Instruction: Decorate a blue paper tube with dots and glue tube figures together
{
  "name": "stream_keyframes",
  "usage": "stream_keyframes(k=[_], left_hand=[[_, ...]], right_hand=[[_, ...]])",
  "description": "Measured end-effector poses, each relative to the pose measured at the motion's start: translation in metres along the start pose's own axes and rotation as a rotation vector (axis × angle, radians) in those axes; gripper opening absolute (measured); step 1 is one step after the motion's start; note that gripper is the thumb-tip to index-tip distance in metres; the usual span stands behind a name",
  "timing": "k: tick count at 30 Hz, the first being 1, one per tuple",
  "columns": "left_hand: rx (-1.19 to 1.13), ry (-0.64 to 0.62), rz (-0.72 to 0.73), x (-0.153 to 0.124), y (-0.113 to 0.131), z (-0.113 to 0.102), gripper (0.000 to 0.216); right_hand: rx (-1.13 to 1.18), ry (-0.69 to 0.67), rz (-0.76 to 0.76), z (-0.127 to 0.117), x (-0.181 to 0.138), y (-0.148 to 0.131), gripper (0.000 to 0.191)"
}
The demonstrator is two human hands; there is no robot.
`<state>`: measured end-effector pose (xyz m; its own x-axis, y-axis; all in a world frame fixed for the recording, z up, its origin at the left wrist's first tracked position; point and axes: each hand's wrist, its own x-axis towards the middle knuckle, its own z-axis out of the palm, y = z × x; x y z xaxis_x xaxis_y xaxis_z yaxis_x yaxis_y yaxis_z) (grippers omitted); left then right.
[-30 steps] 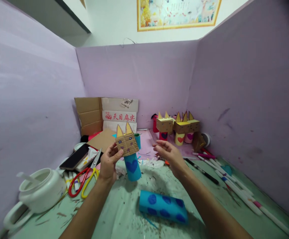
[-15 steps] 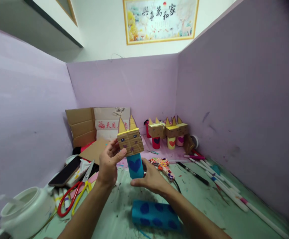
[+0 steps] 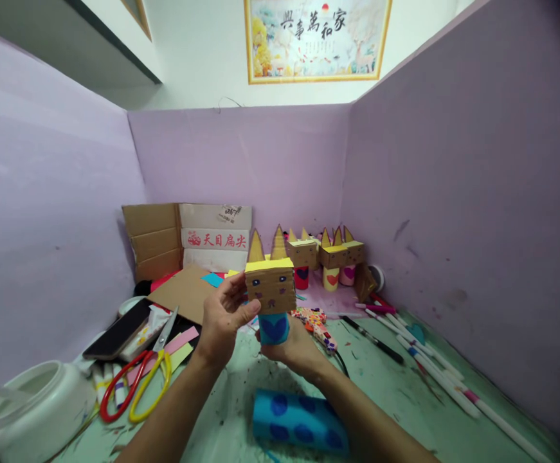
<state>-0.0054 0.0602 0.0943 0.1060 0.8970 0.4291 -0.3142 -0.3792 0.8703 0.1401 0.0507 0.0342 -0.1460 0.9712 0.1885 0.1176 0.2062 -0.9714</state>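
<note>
I hold a paper-roll cat figure in front of me: a brown cardboard head (image 3: 270,289) with two pointed ears and a yellow top, on a blue tube (image 3: 274,329) with a dark blue heart. My left hand (image 3: 224,319) pinches the left side of the head. Behind the figure, my right hand (image 3: 293,347) wraps round the blue tube. The figure stands upright above the green table (image 3: 395,399). A second blue tube with dark dots (image 3: 299,422) lies on its side below my hands.
Three finished cat figures (image 3: 325,254) stand at the back by the purple wall. Red and yellow scissors (image 3: 137,379), a phone (image 3: 118,331) and a white jar (image 3: 33,411) lie at the left. Markers (image 3: 434,370) spread along the right. Folded cardboard (image 3: 188,238) leans behind.
My right hand went from open in the air to wrapped round the blue tube. The figure has shifted right and turned to face me more squarely.
</note>
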Motion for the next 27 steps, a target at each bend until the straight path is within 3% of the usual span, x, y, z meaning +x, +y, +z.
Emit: stream_keyframes(k=[20,24,27], left_hand=[[-0.029,-0.02,0.007,-0.008,-0.009,-0.009,0.054],[-0.056,-0.086,-0.019,-0.006,-0.01,-0.014,0.074],[-0.084,-0.013,-0.088,-0.002,-0.014,-0.018,0.087]], right_hand=[[0.025,-0.034,-0.013,0.007,-0.008,-0.004,0.011],[0.048,-0.048,0.05,0.002,-0.004,-0.002,0.012],[0.2,-0.057,0.108,-0.002,-0.001,0.001,0.017]])
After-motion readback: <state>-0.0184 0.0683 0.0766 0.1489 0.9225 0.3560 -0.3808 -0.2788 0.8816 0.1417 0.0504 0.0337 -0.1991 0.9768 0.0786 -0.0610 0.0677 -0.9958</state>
